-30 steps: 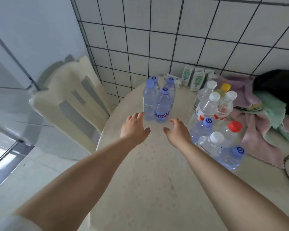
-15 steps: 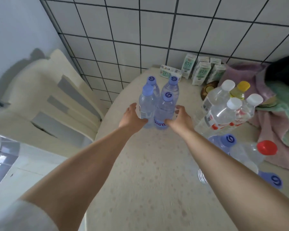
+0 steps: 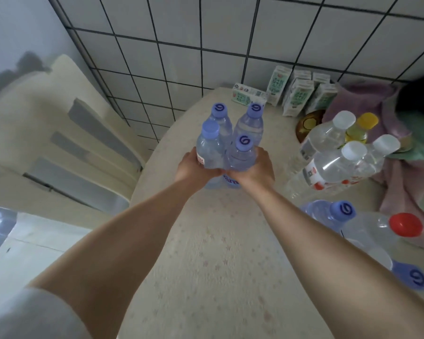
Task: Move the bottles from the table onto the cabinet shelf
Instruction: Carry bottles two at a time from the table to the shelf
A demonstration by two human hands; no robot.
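The left hand [image 3: 192, 167] and right hand [image 3: 253, 168] grip opposite sides of four blue-capped bottles [image 3: 230, 143] clustered upright on the bench [image 3: 206, 265], long axes vertical, caps pointing up, with more bottles [image 3: 333, 167] standing at right.

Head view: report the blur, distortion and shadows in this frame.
Head view: wide-angle lens bows the tile grout lines and stretches both forearms toward the corners; near edges are soft, with the blue cap at lower right smeared; the four blue-capped bottles gripped by the left hand and right hand are sharper; a soft shadow falls on the wall behind the chair.
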